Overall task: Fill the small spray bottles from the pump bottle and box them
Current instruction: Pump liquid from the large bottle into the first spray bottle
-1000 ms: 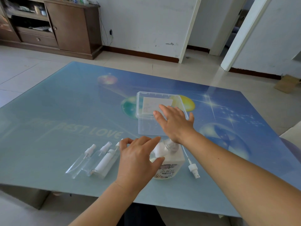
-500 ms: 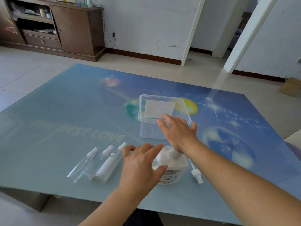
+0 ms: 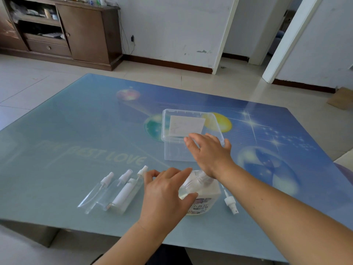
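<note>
- Here the left hand [image 3: 164, 196] hangs over the near side of the blue glass table [image 3: 57, 150], its fingers loosely spread and its thumb out, holding nothing; it covers the left side of the pump bottle [image 3: 202, 196].
- The pump bottle stands near the front edge, clear liquid inside and a printed label low on its face.
- The right hand [image 3: 210, 152] reaches past the bottle to the clear plastic box [image 3: 177, 150], fingers straight and a little apart, over the box's near right corner; whether they touch the rim cannot be told.
- The box stands open-topped behind the pump bottle, with a white paper label [image 3: 186, 125] showing inside.
- Three small spray bottles [image 3: 114, 190] lie side by side left of the left hand, nozzles pointing away.
- A loose white spray head [image 3: 230, 203] lies just right of the pump bottle.
</note>
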Motion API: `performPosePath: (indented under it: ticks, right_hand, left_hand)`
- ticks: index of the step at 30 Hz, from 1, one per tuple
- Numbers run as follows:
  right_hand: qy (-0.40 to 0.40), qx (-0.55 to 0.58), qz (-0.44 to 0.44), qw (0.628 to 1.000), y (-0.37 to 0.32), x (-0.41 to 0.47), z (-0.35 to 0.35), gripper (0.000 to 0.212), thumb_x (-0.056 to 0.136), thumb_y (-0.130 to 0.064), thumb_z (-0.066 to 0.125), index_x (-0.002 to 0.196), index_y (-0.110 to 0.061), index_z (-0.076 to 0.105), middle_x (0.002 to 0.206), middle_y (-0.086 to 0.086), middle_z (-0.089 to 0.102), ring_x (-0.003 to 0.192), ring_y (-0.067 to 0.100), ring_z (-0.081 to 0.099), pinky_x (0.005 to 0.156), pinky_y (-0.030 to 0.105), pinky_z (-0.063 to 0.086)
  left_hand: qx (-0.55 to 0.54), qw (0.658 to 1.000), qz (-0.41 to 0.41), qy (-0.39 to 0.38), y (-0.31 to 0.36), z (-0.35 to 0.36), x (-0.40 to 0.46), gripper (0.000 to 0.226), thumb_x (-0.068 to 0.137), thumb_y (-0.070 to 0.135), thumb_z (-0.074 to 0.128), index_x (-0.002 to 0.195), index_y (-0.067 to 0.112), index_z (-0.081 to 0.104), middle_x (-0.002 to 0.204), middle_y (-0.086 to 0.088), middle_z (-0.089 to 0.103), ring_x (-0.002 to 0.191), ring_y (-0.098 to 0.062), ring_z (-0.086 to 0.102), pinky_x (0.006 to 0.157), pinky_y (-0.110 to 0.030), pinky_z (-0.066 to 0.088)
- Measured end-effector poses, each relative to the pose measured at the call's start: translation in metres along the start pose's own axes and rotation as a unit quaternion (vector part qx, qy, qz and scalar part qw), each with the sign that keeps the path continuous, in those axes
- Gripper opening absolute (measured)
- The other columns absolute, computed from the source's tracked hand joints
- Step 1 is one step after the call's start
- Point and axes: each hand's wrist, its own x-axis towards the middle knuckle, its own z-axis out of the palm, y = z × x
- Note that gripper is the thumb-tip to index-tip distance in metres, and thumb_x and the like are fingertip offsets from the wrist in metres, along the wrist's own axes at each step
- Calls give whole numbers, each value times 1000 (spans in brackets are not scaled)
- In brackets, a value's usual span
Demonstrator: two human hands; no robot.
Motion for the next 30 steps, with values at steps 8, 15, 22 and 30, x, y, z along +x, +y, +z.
performPosePath:
  ticks: [8,15,22,30]
  right_hand:
    - [-1,16,-1,1000,-7,0,-10,52,98,-55,15,141,-34,35,147,-9,39,144,18,16,113,56,0]
    - [-3,20,-3,1000,-3,-2,-8,54,97,-56,13,139,-35,38,143,-9,45,143,18,18,113,57,0]
    - [-7,17,12,1000,0,-1,2,51,97,-55,16,133,-34,45,135,-8,51,139,17,26,113,56,3]
    - [32,3,-29,999,-7,1,-12,50,97,-55,19,138,-35,38,148,-13,37,144,16,14,113,56,-1]
  left_hand:
    - [14,1000,1,9,3,-6,4,44,63,47,57,102,27,66,81,12,64,66,-12,57,80,-36,37]
    - [6,1000,1,10,4,-6,2,44,63,47,58,102,26,67,82,11,64,68,-11,57,83,-34,34]
    - [-10,1000,-7,-3,0,2,-2,43,65,48,55,100,26,66,79,12,63,66,-7,52,79,-31,29]
    - [3,1000,-6,10,6,-5,4,46,58,42,67,100,24,69,81,12,65,68,-9,57,79,-35,36]
